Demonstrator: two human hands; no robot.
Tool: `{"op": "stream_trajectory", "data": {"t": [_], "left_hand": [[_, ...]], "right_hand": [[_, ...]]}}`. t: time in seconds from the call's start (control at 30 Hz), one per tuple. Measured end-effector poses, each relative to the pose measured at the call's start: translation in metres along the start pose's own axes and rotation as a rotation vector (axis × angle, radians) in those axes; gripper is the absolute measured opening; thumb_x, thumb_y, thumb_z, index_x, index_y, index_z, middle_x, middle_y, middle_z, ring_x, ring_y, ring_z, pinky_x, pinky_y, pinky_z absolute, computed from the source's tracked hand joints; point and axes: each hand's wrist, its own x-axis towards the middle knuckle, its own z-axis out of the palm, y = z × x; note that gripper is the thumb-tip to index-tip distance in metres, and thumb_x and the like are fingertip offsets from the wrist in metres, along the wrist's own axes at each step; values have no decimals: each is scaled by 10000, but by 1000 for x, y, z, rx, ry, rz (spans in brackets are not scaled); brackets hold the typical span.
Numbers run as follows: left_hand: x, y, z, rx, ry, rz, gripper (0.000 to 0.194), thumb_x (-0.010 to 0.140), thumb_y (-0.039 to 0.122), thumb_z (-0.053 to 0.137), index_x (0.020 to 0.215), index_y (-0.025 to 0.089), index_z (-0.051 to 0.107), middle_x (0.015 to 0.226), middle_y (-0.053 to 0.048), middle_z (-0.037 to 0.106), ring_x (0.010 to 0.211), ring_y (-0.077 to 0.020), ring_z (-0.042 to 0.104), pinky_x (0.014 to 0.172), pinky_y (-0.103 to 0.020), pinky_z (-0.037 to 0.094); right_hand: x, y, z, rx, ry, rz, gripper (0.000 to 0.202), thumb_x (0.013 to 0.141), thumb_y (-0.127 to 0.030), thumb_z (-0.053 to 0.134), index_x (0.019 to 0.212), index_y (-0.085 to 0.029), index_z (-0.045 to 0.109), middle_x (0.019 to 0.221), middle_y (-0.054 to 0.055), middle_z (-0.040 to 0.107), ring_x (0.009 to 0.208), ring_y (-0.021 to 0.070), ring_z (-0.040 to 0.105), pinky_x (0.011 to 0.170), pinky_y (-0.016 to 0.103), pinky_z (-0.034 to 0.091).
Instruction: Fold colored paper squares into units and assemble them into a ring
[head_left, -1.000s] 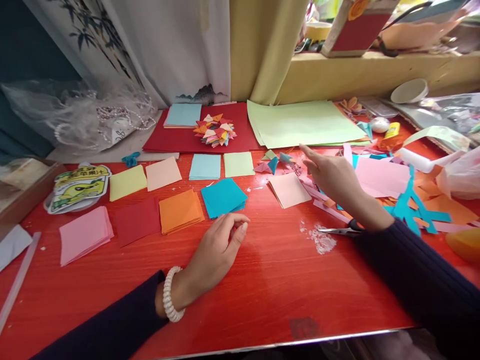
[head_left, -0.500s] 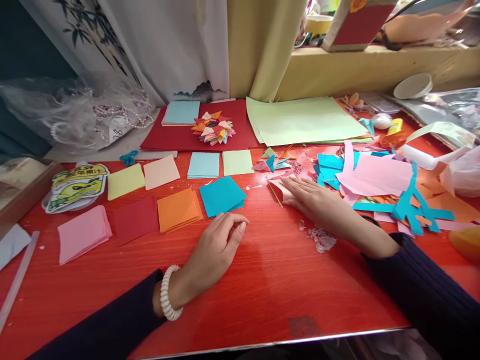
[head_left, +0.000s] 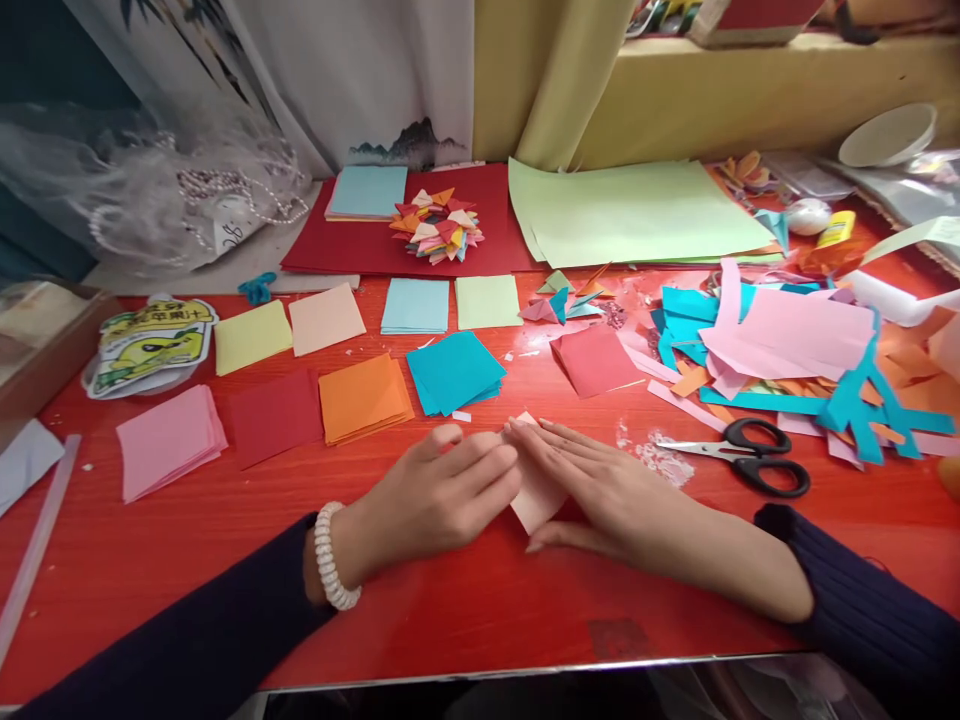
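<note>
Currently in work: pale sheet (head_left: 538, 492), near middle of the desk (head_left: 420, 612), between both hands and partly covered; can't tell how it's folded.
Folded so far: ring (head_left: 450, 234) of many-coloured pieces, far middle, on red card (head_left: 337, 246); loose bits (head_left: 558, 304) to its right and nearer.
Unfolded: pink stack (head_left: 169, 442), red stack (head_left: 273, 414), orange stack (head_left: 364, 400), blue stack (head_left: 454, 372) in the near row, left to middle; yellow stack (head_left: 253, 338), peach stack (head_left: 328, 318), light blue stack (head_left: 415, 304), green stack (head_left: 487, 301) behind; red square (head_left: 596, 360) to the right.
Progress: cutting looks largely done, folding barely begun on these squares; pale sheet probably early on.
Left hand (head_left: 442, 492): in from near left, fingers loosely curled, fingertips at the sheet's left edge; can't tell if it pinches.
Right hand (head_left: 607, 485): in from near right, palm down, fingers nearly straight and laid over the sheet, thumb apart by its near corner; no firm grip visible.
Scissors (head_left: 739, 451): lying on the right, no hand on them, scraps (head_left: 799, 330) beyond.
</note>
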Motion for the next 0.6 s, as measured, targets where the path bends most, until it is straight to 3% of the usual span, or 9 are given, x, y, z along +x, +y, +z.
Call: {"op": "stream_trajectory", "data": {"t": [0.1,0.2,0.3,0.43,0.6], "left_hand": [[0,-3,1,-75,-51,44,115,861,114,484,907,110,589,885,-66,650,893,-186,577,792,-324,413],[2,-1,0,-178,-52,-74,125,871,163,482,880,119,598,851,-62,647,822,-172,581,773,-326,428],[5,1,-1,-283,-74,-219,169,889,180,446,829,142,599,868,-51,630,810,-155,569,773,-317,423],[7,4,0,-408,-117,-412,194,924,205,388,858,152,563,936,-42,603,900,-153,535,845,-326,396],[8,6,4,-452,-98,-551,182,915,248,428,1060,143,459,1011,-54,573,918,-158,523,819,-314,431]], "right_hand": [[-8,5,-2,34,14,81,753,809,-439,551,1408,-153,195,1378,123,397,1245,217,403,983,369,422],[-11,10,-9,-31,97,-34,488,842,-325,541,1293,-194,409,1193,85,584,1108,211,529,934,385,435],[-10,10,-8,-62,128,-116,260,858,-263,514,1103,-192,562,996,67,666,933,204,600,818,366,472],[-3,7,0,17,167,80,208,895,-200,397,902,-186,605,790,64,644,721,163,589,633,291,475],[2,6,5,50,192,228,161,884,-181,406,853,-190,564,754,50,613,700,157,575,604,262,457]]}}
